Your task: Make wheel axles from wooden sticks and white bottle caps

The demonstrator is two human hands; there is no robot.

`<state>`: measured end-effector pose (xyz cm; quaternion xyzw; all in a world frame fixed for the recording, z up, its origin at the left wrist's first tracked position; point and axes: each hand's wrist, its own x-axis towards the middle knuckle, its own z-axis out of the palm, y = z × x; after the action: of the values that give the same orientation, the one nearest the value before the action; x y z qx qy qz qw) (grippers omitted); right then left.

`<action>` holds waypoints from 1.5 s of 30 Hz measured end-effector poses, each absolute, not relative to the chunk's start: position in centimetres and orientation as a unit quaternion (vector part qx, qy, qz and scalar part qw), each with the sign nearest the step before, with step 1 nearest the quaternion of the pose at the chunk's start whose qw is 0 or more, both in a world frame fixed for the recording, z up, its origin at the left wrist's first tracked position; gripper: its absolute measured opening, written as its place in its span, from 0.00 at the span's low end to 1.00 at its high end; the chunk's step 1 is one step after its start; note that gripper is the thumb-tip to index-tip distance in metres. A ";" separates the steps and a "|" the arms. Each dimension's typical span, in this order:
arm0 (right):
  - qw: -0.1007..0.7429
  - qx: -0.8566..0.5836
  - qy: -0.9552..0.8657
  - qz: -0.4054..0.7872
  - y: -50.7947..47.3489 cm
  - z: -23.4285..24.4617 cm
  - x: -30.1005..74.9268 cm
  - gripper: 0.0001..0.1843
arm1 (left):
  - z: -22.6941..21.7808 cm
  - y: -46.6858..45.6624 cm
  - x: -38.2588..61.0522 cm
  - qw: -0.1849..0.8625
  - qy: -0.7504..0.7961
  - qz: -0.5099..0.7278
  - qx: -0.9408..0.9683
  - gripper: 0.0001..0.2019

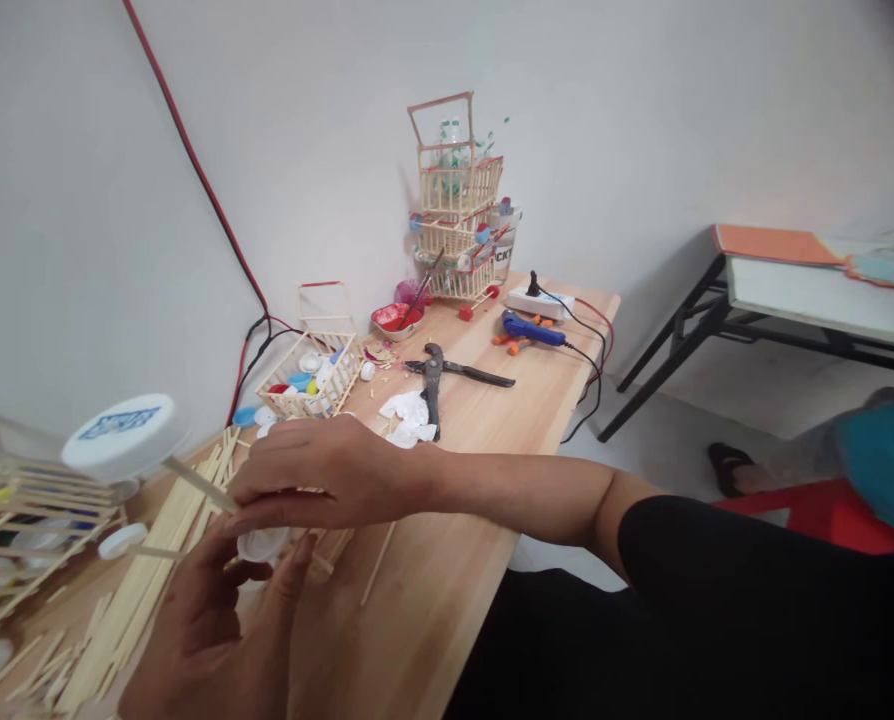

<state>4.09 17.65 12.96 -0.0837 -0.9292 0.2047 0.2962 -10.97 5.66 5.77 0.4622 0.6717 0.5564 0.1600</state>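
My right hand (334, 465) reaches across from the right, its fingers closed on a thin flat wooden stick (199, 485). Below it, my left hand (214, 620) curls around a small stick piece with a translucent cap (263, 545), its thumb raised beside the cap. Another stick pokes out left from the left fingers towards a white bottle cap (121, 540); I cannot tell whether they join. Much of the piece is hidden behind the fingers. Under and left of the hands lies a pile of wooden sticks (147, 570).
A stick basket of bottle caps (319, 375) stands behind the hands. Stacked stick carts (458, 220) stand against the wall. A black cutter (433, 380), white tissue (409, 415), blue glue gun (533, 328), power strip (541, 302) and white-lidded jar (124, 435) share the table.
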 end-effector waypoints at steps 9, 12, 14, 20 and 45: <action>0.314 -0.090 -0.920 0.217 17.4 12.8 4.0 0.13 | 6.4 5.7 -10.4 0.176 0.650 0.588 0.447 0.25; 0.317 -0.083 -0.917 0.227 17.4 12.9 3.9 0.12 | 6.2 5.5 -10.6 0.162 0.665 0.577 0.445 0.25; 0.324 -0.077 -0.914 0.233 17.4 12.9 3.9 0.11 | 6.0 5.4 -10.7 0.161 0.667 0.573 0.449 0.25; 0.309 -0.080 -0.914 0.250 17.3 13.1 3.9 0.10 | 5.3 5.4 -11.4 0.164 0.665 0.573 0.450 0.24; 0.320 -0.070 -0.906 0.269 17.4 12.8 3.7 0.07 | 5.6 5.5 -10.6 0.165 0.683 0.599 0.384 0.23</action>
<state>3.73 17.43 12.85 -0.0698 -0.9058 0.2691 0.3196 -10.63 5.52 5.60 0.3844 0.6828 0.5989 0.1655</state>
